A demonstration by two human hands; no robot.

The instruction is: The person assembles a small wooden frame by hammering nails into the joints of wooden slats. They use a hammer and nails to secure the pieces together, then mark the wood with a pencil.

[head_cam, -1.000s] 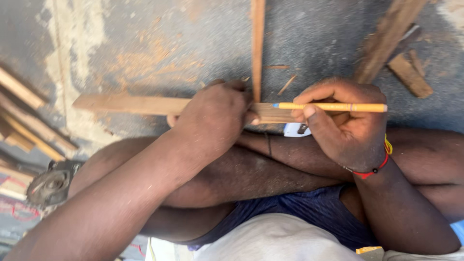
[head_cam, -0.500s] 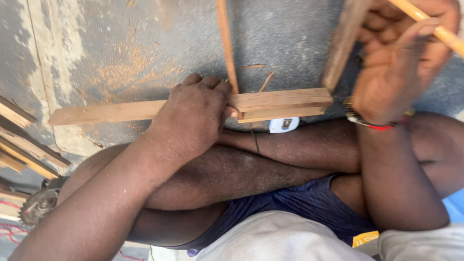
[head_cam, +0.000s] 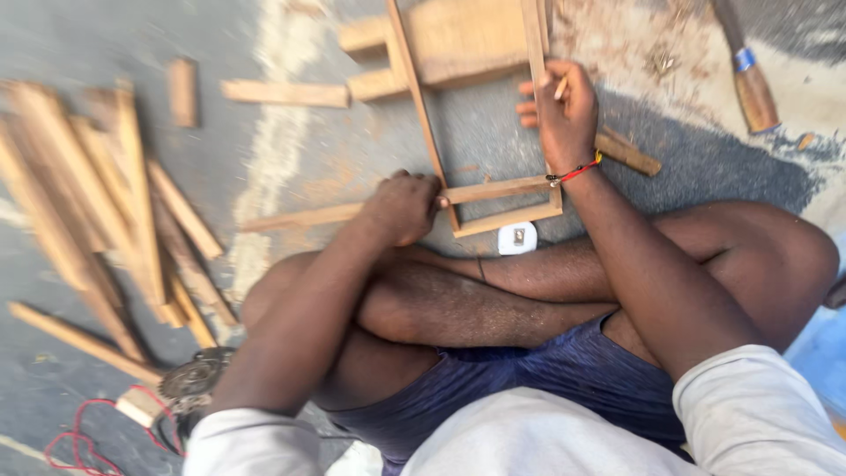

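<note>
The wooden frame [head_cam: 493, 189] lies on the floor [head_cam: 705, 176], middle top of the picture. The left hand [head_cam: 404, 207] presses curled on its long strip. The right hand [head_cam: 564, 110] pinches a pencil [head_cam: 560, 87]. The frame looks light, stiff and thin; best held near its corners.

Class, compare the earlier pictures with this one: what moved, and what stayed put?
The right hand, pencil still in its fingers, lifted off the wooden frame's near rail and moved away to the frame's right side rail. The left hand stayed pressed on the long slat at the frame's corner.
</note>
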